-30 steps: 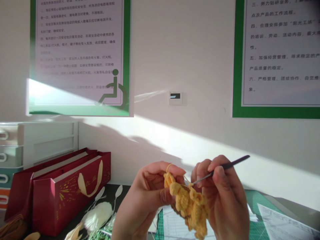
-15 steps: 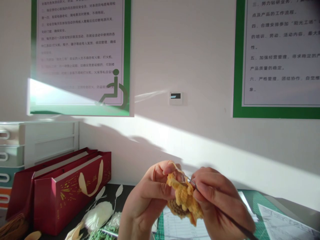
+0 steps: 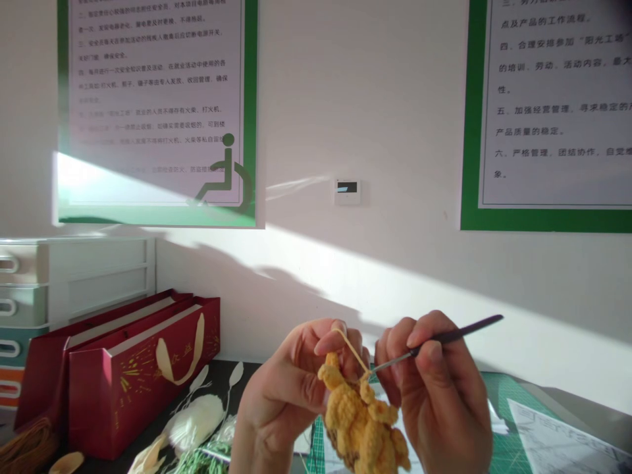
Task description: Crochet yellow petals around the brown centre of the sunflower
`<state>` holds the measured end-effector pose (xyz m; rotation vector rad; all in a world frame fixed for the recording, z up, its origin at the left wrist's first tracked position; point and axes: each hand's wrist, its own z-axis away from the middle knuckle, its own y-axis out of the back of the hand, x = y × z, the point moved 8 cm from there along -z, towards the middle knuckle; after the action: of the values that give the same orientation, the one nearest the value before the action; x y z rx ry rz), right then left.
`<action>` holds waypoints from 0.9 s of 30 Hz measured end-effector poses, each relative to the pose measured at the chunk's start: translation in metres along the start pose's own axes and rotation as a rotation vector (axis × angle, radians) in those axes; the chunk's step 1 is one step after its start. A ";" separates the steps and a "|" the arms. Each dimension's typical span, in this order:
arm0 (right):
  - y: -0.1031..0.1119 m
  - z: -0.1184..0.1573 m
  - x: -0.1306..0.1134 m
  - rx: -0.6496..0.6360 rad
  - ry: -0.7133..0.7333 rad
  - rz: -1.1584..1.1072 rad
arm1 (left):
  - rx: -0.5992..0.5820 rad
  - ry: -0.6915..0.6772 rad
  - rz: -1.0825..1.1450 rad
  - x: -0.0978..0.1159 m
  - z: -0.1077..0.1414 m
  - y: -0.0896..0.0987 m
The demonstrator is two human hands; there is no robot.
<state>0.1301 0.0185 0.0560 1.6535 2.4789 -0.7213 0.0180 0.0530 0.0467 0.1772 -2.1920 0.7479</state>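
- Pinching the yellow crocheted piece (image 3: 363, 424) between thumb and fingers, the left hand (image 3: 284, 382) holds it above the worktop (image 3: 217, 374); a yellow strand (image 3: 353, 349) slants from a raised finger to the work.
- The right hand (image 3: 442, 385) grips the dark-handled crochet hook (image 3: 461, 332), its metal tip at the piece's upper edge, though whether it sits inside a loop is hard to tell.
- Beyond the right hand, a printed sheet (image 3: 557, 434) lies on the green cutting mat (image 3: 498, 390).
- At left, a white yarn ball (image 3: 197, 420) lies near the red bag (image 3: 99, 401).
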 end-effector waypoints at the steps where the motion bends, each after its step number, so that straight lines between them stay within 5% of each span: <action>1: -0.001 0.000 0.004 -0.007 -0.050 -0.036 | -0.005 -0.003 -0.005 0.001 0.000 0.000; 5: -0.005 0.003 0.021 -0.066 -0.224 -0.043 | 0.039 -0.069 -0.158 0.009 0.006 0.000; 7: -0.003 0.000 0.013 -0.093 -0.115 0.117 | 0.098 -0.131 -0.262 0.017 0.011 0.001; 12: -0.019 0.007 -0.031 -0.317 0.448 0.735 | 0.158 -0.135 -0.256 0.017 0.013 0.009; 14: -0.008 0.004 -0.029 -0.208 0.373 0.802 | 0.120 -0.045 -0.136 0.008 0.008 0.011; 17: -0.013 0.010 -0.033 -0.239 0.495 0.571 | 0.057 0.084 0.012 -0.007 0.001 0.009; 27: -0.001 -0.003 -0.001 -0.030 0.072 0.033 | 0.014 0.068 -0.021 -0.004 -0.002 0.003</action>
<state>0.1299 0.0181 0.0592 1.7357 2.4908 -0.6289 0.0209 0.0563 0.0427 0.1791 -2.1179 0.7467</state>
